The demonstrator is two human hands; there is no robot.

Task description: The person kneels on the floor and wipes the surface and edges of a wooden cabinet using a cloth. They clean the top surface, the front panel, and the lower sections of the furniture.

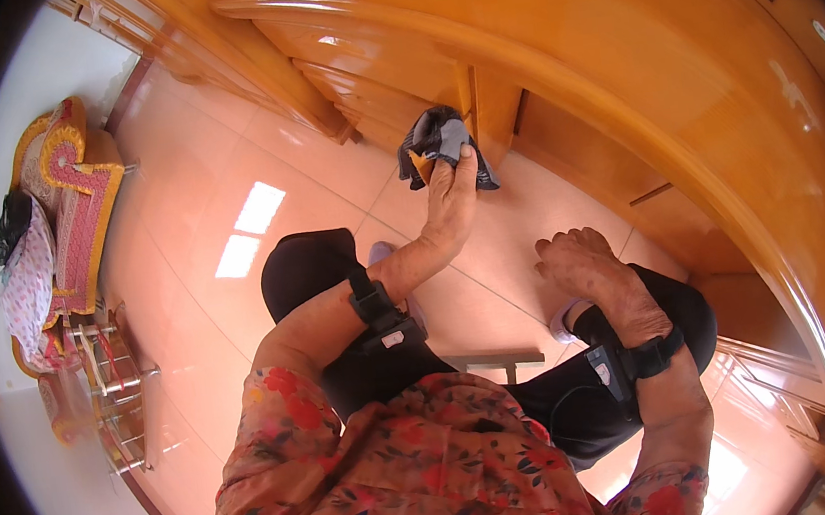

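Observation:
My left hand reaches forward and grips a bunched dark striped cloth with grey and orange patches. The cloth hangs just before the lower front of a varnished wooden cabinet; I cannot tell whether it touches the wood. My right hand hovers near my right knee with its fingers curled in, and no thing shows in it. Part of its palm is hidden. Both forearms wear black straps with small devices.
The cabinet's curved wooden top edge arches over the right side. Below lies a glossy tiled floor between my spread knees and the cabinet. Leftward, a pink-and-gold upholstered sofa and a metal rack stand along the wall.

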